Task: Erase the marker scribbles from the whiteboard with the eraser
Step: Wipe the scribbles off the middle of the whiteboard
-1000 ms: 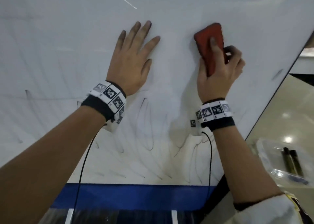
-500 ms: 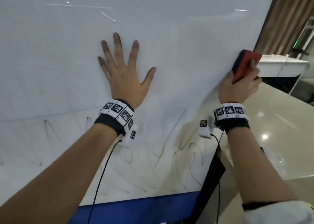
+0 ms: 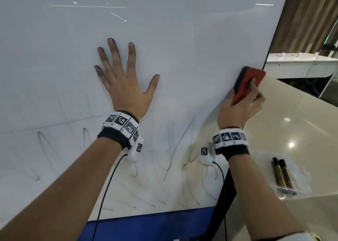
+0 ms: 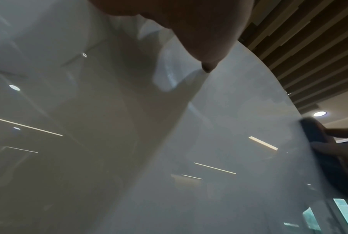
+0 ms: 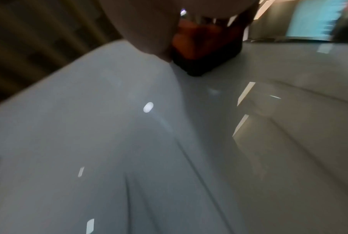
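Note:
A large whiteboard (image 3: 182, 39) fills the head view, tilted, with a blue strip along its bottom edge. Thin black marker scribbles (image 3: 175, 149) run across its lower part, below my wrists. My left hand (image 3: 126, 83) lies flat on the board with fingers spread and smudged dark at the tips. My right hand (image 3: 241, 105) grips a red eraser (image 3: 247, 83) with a dark felt face pressed to the board at its right edge. The eraser (image 5: 205, 41) shows blurred in the right wrist view, and dark at the far right of the left wrist view (image 4: 317, 139).
To the right of the board lies a glossy beige floor (image 3: 301, 131). A clear plastic tray (image 3: 300, 178) holding two dark markers (image 3: 281, 173) sits low at the right. White desks (image 3: 300, 65) and a slatted wood wall stand behind the board's right edge.
My right hand carried the eraser from the board's middle out to its right edge and slightly down. The left hand stayed flat on the board while the head view shifted.

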{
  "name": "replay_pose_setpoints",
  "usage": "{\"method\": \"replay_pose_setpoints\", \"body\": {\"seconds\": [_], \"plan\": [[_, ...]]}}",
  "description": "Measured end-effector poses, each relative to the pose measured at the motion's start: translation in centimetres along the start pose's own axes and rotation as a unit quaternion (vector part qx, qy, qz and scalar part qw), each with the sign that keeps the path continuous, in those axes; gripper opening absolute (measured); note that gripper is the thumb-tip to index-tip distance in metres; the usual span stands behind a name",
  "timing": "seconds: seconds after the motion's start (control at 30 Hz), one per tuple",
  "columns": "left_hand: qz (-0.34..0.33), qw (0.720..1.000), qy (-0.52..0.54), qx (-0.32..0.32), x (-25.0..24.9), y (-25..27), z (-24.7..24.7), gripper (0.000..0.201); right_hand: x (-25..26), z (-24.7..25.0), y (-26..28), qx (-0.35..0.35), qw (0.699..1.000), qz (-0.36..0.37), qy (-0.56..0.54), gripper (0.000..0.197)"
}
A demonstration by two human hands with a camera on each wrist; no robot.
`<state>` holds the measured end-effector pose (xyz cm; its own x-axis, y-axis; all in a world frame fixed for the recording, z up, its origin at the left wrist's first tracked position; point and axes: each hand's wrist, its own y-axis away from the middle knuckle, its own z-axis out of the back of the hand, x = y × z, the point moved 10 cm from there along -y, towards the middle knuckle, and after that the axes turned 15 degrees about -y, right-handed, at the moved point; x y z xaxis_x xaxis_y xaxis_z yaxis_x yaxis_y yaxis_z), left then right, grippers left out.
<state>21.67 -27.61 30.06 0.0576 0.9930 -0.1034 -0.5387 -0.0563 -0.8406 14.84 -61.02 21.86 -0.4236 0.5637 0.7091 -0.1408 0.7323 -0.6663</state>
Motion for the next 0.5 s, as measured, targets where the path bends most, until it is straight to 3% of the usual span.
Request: {"method": "replay_pose_setpoints", "body": {"seconds": [0.1,0.17,0.23,0.33,0.4,0.43,0.5], "plan": [[-0.009,1.0,-0.013,0.007,0.2,-0.1,-0.3,0.088,2.3,-3.7,7.6,0.175,0.972,0.152,0.029,0.049],[-0.026,0.999,-0.032,0.01,0.6,0.0,-0.4,0.087,2.9,-4.6,8.1,0.216,0.954,0.205,0.04,0.046],[-0.051,0.997,-0.058,0.007,1.0,0.2,-0.3,0.085,4.4,-4.6,5.5,0.185,0.959,0.215,0.026,0.044],[-0.087,0.993,-0.073,0.005,1.7,0.4,0.0,0.079,6.4,-4.3,0.8,0.065,0.989,0.121,-0.047,0.054],[-0.111,0.992,-0.058,0.001,2.2,0.5,0.4,0.069,8.2,-5.3,0.5,0.014,0.993,0.072,-0.087,0.059],[-0.124,0.991,-0.041,-0.003,2.5,0.5,0.8,0.064,9.5,-6.4,1.6,0.024,0.993,0.075,-0.086,0.058],[-0.159,0.987,0.008,-0.011,3.2,0.4,1.8,0.058,12.3,-9.5,6.6,0.109,0.981,0.147,-0.058,0.05]]}}
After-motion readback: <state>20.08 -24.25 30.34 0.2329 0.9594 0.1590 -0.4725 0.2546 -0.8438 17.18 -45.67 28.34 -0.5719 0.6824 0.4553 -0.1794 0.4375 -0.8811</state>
